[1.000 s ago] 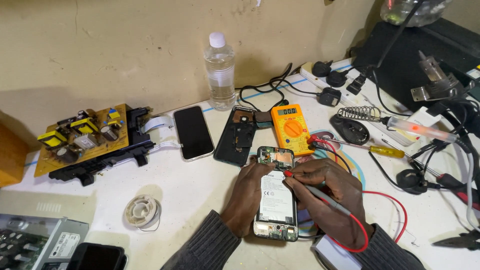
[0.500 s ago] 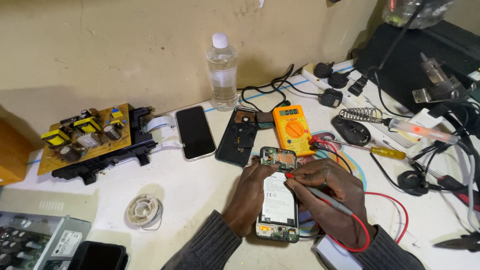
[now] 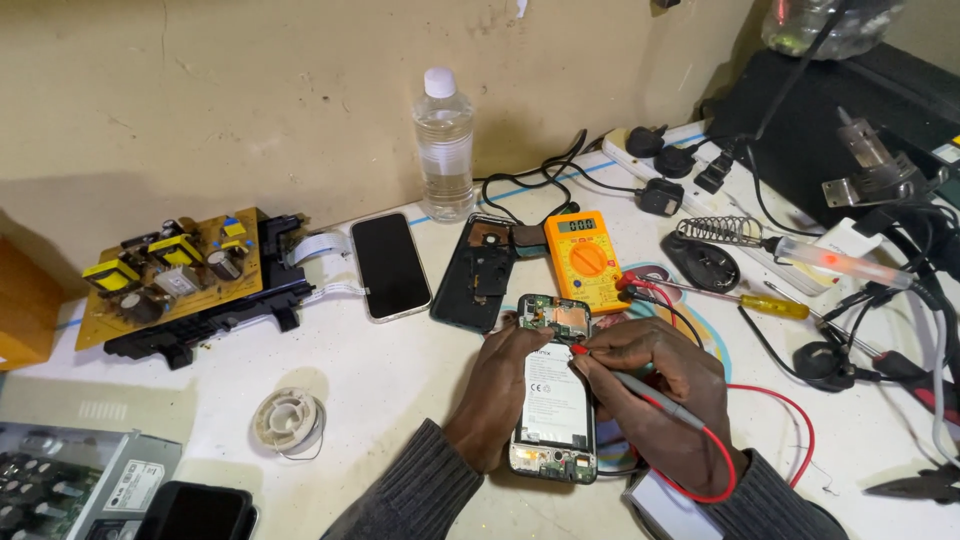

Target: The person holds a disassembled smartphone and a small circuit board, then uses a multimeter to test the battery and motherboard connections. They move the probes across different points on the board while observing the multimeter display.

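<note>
Left hand (image 3: 505,385) closed around opened phone (image 3: 553,390), right hand (image 3: 655,395) pinching red probe (image 3: 640,388) toward 10 o'clock; light, fragile board, best gripped by side edges.

Grey multimeter screen (image 3: 577,226) sits above white battery label (image 3: 552,394).

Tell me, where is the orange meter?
The meter lies on the table near the middle of the head view, just beyond the opened phone and right of the black back cover.
</note>
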